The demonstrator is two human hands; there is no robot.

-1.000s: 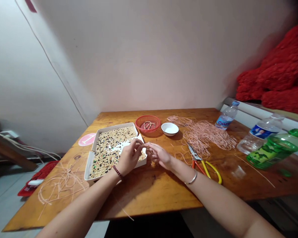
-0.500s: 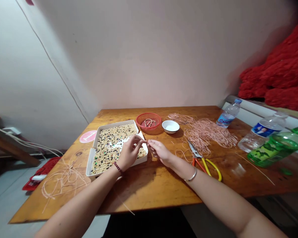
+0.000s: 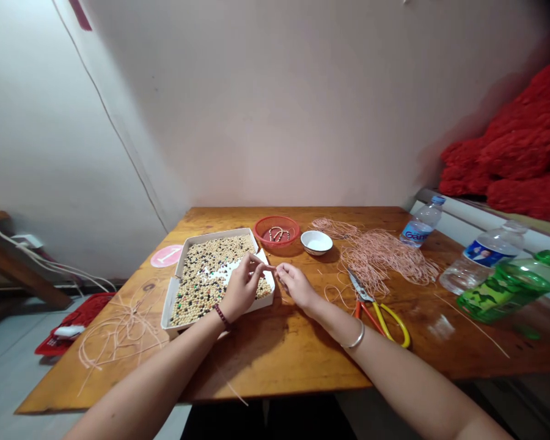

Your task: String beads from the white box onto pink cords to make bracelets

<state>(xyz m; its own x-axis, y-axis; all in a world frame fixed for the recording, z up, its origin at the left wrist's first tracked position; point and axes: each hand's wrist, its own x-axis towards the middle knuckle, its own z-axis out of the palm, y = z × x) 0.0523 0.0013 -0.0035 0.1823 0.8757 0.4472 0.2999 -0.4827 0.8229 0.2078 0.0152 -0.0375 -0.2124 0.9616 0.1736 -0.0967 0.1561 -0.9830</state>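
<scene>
Dim, warm indoor light; soft shadows, wide-angle bending, blurred edges.

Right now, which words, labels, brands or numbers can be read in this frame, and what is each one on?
"1": on the pink round card beside the bead box.
Far water bottle: blue label with white lettering, blurred, not readable.
Near water bottle: blue label, print too small to read.
Green bottle: label pattern only, no legible words.

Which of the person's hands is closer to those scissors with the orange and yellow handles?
The right. The right hand is just left of the scissors with bare table between them. The left hand is farther left, over the bead tray.
</scene>
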